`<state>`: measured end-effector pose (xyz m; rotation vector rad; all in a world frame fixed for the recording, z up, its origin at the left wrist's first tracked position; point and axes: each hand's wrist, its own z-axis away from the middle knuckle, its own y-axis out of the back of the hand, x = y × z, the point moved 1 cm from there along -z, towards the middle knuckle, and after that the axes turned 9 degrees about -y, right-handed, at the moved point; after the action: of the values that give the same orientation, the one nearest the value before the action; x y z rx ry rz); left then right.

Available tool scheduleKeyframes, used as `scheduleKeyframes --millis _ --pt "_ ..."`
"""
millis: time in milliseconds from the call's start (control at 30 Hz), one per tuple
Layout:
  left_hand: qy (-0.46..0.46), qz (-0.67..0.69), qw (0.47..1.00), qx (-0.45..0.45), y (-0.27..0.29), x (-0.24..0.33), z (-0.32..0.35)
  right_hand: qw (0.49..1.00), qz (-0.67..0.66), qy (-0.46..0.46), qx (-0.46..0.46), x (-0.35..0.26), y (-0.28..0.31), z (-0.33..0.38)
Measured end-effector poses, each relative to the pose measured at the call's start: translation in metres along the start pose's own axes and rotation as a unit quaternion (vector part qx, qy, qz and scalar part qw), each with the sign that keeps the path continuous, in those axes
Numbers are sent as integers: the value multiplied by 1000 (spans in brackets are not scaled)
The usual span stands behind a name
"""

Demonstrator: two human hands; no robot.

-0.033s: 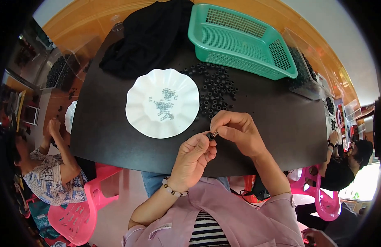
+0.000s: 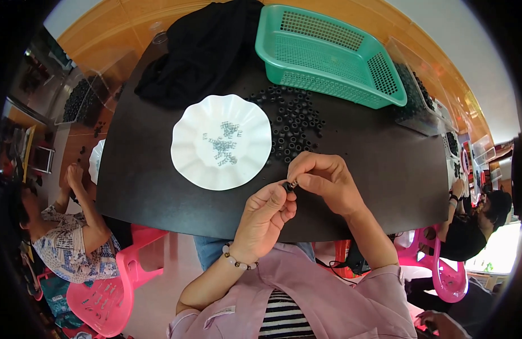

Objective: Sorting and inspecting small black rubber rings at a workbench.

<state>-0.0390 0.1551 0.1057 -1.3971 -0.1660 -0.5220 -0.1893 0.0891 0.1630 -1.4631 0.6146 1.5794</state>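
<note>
My left hand (image 2: 263, 214) pinches a small black round part (image 2: 287, 186) between thumb and fingers, just past the white plate's near right side. Against it, my right hand (image 2: 331, 183) closes thumb and forefinger on a tiny brassy piece (image 2: 295, 183), mostly hidden by the fingertips. On the scalloped white plate (image 2: 187, 150) lie small, shiny greyish pieces (image 2: 223, 152) in loose clusters. Many black ring-shaped parts (image 2: 295, 124) with holes are scattered on the dark table (image 2: 379, 169) right of the plate, beyond my hands.
A green mesh basket (image 2: 320, 53) stands at the back, with a bundled black cloth (image 2: 199, 53) to its left. Clear bins of black parts flank the table, one at right (image 2: 422, 107). People sit on the left (image 2: 74, 243) and right (image 2: 470, 226), near pink chairs (image 2: 103, 302).
</note>
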Motion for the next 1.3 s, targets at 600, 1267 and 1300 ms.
scheduleKeyframes --millis 600,1267,1300 --pt "45 65 997 22 -5 -20 -6 1000 15 10 -4 12 19 7" --pt "27 -17 999 15 -7 -24 -11 996 75 -13 47 -2 33 15" --pt "29 -17 999 15 -9 -22 -11 995 73 -17 73 -8 38 15"
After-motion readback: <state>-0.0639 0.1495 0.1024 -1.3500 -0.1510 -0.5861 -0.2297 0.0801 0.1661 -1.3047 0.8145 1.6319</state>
